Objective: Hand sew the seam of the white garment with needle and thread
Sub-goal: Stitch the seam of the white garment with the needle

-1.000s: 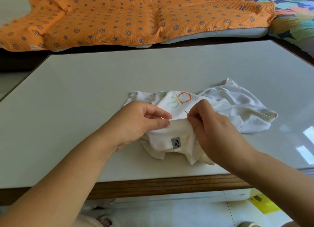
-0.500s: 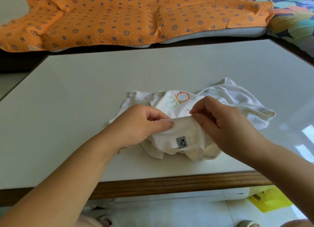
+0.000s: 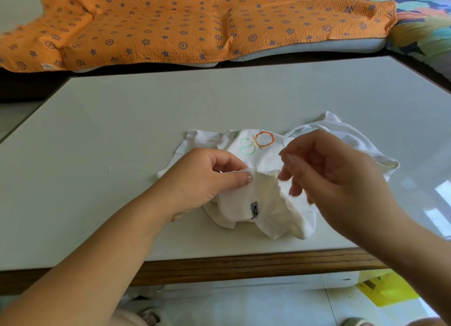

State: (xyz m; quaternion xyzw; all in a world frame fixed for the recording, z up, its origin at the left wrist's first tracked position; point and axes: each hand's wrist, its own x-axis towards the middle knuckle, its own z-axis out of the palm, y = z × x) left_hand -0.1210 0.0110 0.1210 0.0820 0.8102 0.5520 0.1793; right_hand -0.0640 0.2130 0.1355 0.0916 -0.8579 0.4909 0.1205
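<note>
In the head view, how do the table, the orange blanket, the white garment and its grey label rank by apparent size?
1. table
2. orange blanket (farther, cropped by the frame)
3. white garment
4. grey label

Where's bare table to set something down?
Far half of the table, between the white garment and the orange blanket. Also the stretch left of the left hand. Crowded: near centre, where the right hand meets it at the garment.

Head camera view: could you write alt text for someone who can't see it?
A person's left hand pinches a fold of a white garment on a table, while the blurred right hand hovers above it, fingers curled. An orange blanket lies behind.
</note>
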